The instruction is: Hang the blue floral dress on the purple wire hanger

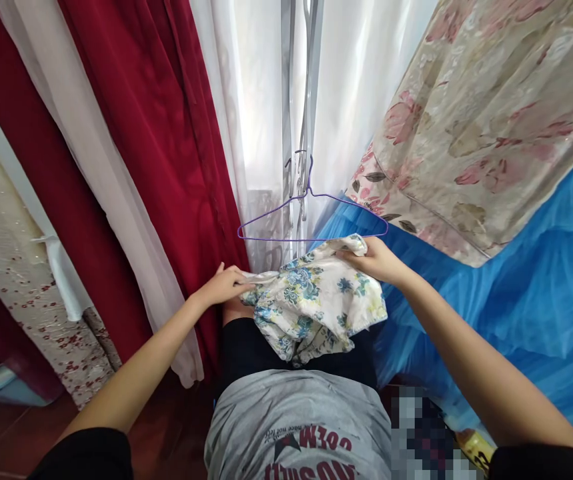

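One head-worn view looks forward and steeply down at close range, grey shirt (296, 407) bottom centre, white fabric (366, 80) top centre

Indoor space: home or textile shop, cannot tell which. Left of purple hanger (309, 192), long red drapes (176, 153) with pale panel (119, 193) between; farther left of hanger, flower-patterned cloth (26, 287). Behind hanger, sheer white fabric (366, 87), upright grey strips (312, 87). Right of hanger, rose-printed cloth (466, 147) overlapping blue ruffled fabric (531, 313). Lower left of hanger, reddish tiled floor (16, 437).
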Demonstrator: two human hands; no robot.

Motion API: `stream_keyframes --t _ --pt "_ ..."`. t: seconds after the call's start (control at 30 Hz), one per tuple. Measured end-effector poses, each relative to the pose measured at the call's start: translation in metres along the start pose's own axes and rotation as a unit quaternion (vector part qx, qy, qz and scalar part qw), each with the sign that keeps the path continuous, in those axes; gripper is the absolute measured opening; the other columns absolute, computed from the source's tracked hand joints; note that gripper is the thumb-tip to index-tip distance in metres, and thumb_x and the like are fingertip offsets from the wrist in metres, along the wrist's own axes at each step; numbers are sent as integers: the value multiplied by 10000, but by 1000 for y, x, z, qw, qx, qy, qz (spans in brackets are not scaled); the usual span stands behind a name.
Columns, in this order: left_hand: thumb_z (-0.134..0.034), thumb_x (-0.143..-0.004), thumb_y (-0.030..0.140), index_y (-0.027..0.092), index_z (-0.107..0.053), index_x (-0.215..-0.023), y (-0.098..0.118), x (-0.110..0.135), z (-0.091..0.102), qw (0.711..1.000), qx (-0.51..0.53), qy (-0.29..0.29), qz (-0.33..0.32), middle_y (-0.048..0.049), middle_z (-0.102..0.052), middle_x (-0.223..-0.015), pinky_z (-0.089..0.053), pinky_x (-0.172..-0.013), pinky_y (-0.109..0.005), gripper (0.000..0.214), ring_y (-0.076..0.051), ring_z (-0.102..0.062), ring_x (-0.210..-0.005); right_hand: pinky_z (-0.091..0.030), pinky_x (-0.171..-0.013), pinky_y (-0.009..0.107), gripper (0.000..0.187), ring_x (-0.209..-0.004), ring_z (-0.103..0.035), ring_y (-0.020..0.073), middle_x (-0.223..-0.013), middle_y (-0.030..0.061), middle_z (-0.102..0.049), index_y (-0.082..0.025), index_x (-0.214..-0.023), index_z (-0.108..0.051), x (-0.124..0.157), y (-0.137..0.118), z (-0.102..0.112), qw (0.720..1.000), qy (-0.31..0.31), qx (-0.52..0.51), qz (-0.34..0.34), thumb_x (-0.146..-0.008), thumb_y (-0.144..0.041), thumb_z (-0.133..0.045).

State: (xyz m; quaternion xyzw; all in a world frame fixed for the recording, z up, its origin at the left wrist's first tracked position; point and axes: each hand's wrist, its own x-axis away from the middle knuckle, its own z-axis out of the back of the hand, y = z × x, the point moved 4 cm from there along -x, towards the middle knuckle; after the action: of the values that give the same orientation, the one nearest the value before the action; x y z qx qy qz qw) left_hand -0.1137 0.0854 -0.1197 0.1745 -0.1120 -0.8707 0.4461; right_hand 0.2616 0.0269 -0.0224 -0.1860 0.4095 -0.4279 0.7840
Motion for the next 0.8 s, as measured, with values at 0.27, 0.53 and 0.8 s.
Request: stream_keyframes --t 0.27,0.53,0.8 --pt "-500 -987 424 297 -774 -1062 -4 -37 101 972 -156 171 -29 -57 -689 -1347 -292 -1037 -584 311 -347 -458 -1247 -362 -632 288 344 -701 -593 207 -764 64 -691 -187 -795 -646 -41 52 -26 986 107 127 -15 -924 -488 -540" --pt "-439 -983 242 208 -660 -984 87 -86 106 949 -130 231 -169 -89 -603 -1446 -337 -1126 -511 224 -292 -441 -1399 -331 -596 282 377 -673 -635 217 -732 74 -721 -215 -749 -658 -32 38 -55 976 83 195 -49 -970 -482 -508" --pt "-660 -868 299 211 -595 -1008 98 -100 92 925 25 367 -94 -33 -682 -972 -494 -864 -331 178 -212 -647 -911 -496 -681 323 557 -657 -632 215 -783 6 -713 -232 -1363 -557 7 48 -4 960 269 73 -37 -832 -364 -663"
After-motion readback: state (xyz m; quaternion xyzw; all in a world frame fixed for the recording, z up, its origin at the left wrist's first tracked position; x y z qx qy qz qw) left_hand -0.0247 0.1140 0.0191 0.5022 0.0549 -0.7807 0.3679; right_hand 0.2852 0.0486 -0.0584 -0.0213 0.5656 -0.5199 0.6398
